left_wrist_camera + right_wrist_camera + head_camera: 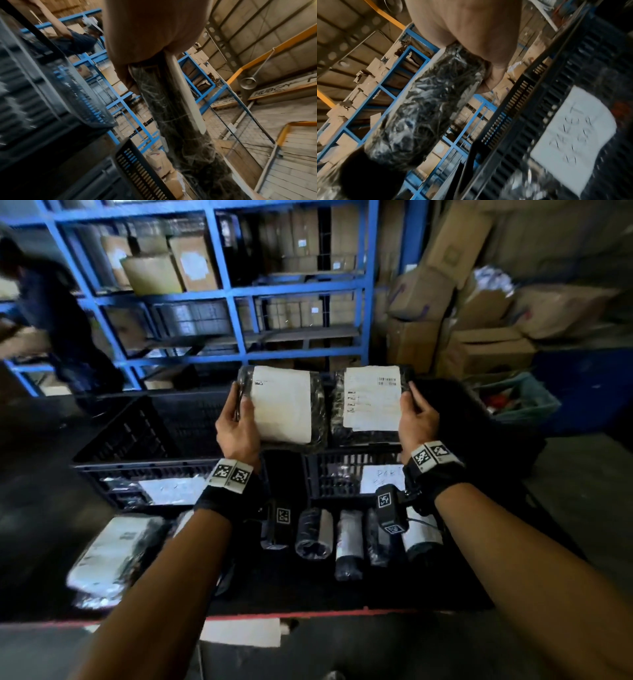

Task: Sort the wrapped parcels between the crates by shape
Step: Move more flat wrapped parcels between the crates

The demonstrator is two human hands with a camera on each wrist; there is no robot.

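I hold two flat rectangular parcels wrapped in black film, each with a white label, side by side above the crates. My left hand [239,419] grips the left parcel [284,405] by its left edge, thumb on the label. My right hand [416,412] grips the right parcel [371,402] by its right edge. Below them stand two black slatted crates, the left crate [144,436] and the right crate [346,474] with a handwritten paper sign [382,478]. In the wrist views the left parcel [173,108] and the right parcel [426,108] show edge-on under my palms.
Several black cylindrical parcels [315,534] lie in a row on the dark table before the crates; a flat wrapped parcel [113,556] lies at the near left. Blue shelving [236,292] with cartons stands behind. Another person [51,313] is at the far left. A green crate [517,398] sits far right.
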